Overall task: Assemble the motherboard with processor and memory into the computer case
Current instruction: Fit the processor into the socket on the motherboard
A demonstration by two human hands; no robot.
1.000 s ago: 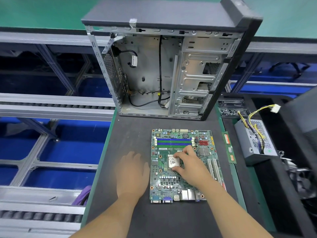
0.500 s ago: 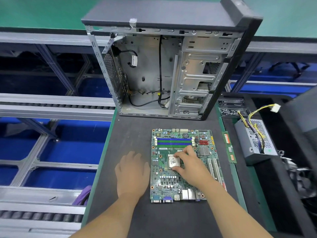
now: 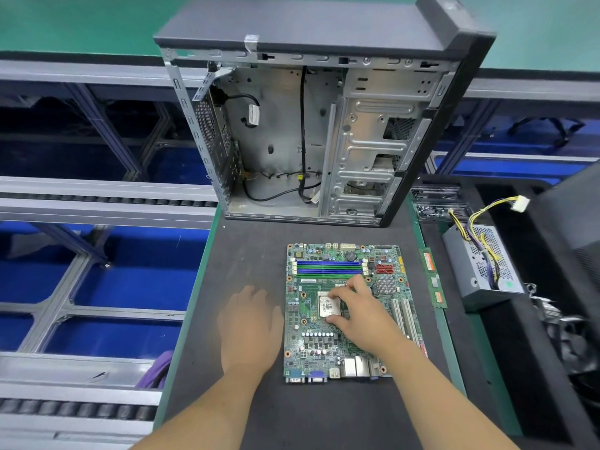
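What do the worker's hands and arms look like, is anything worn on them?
Both are bare. The left hand and the right hand have no gloves, and no rings, watch or wrist strap show. Both forearms are uncovered right to the bottom edge of the picture, so no sleeve is in view. The nails are short and unpainted where they can be seen.

This looks like a factory assembly line for computers. A grey metal roller conveyor point(image 3: 97, 196) runs along the left edge of a dark anti-static bench mat point(image 3: 246, 254). At the bench's far edge stands an open grey steel computer case point(image 3: 324, 125), and black parts trays point(image 3: 519, 336) flank its right edge on a green floor point(image 3: 81, 24).
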